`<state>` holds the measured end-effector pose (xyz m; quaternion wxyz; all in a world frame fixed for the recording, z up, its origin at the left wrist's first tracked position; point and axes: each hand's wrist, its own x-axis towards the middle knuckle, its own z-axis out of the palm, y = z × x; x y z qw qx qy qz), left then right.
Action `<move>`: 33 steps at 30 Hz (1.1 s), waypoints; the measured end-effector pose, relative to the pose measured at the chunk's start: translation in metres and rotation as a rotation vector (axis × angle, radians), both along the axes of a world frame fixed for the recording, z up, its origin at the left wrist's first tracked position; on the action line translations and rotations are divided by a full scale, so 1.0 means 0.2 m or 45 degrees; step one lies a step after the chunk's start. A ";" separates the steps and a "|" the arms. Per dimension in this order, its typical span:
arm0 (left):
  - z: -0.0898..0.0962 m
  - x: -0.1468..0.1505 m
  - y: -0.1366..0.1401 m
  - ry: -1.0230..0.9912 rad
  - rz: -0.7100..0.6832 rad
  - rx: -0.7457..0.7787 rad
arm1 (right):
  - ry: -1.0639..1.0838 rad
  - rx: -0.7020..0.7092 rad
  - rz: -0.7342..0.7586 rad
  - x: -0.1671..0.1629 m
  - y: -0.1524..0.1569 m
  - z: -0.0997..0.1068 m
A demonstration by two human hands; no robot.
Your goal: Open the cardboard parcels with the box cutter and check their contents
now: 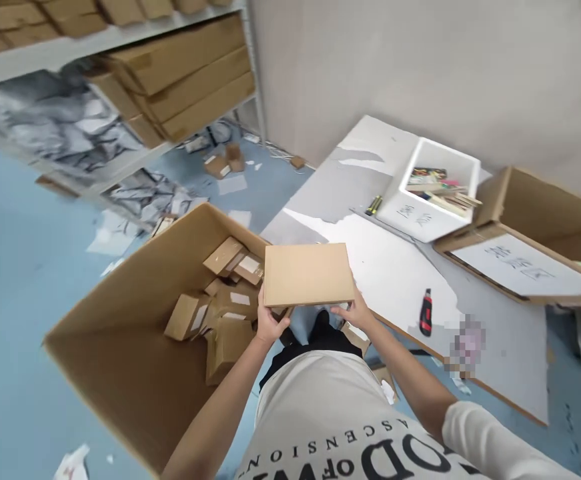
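A flat, closed cardboard box [306,273] is held up in front of my body, between both hands. My left hand [270,320] grips its near left corner, with the fingers partly hidden beneath it. On the opposite side, my right hand [355,308] grips the near right corner. Directly left of the held box stands a large open carton [135,353]. Several small cardboard boxes [233,337], some with white labels, lie inside that carton.
On the white table [507,360] to the right lie a red and black box cutter [425,313] and a dark marker-like item [373,205]. A white foam bin [410,220] and an open cardboard box [525,263] stand there. Shelving [120,163] holds cartons; paper scraps litter the blue floor.
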<state>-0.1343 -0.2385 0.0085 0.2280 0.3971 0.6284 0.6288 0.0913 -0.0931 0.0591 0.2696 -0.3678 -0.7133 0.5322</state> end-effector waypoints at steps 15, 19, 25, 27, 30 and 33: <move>-0.02 0.69 0.90 0.342 -0.822 -0.118 | 0.062 -0.002 -0.736 0.99 0.15 -0.23; -0.01 0.78 1.02 0.403 -0.896 -0.150 | 0.035 -0.053 -0.779 1.09 0.19 -0.24; 0.02 0.79 1.13 0.442 -0.975 -0.181 | 0.037 -0.060 -0.818 1.10 0.23 -0.25; 0.01 0.78 1.15 0.459 -0.995 -0.162 | -0.005 -0.044 -0.814 1.10 0.25 -0.25; 0.00 0.77 1.16 0.450 -1.015 -0.126 | -0.034 -0.040 -0.821 1.09 0.26 -0.24; 0.01 0.77 1.18 0.377 -1.024 -0.147 | -0.056 -0.055 -0.833 1.09 0.28 -0.22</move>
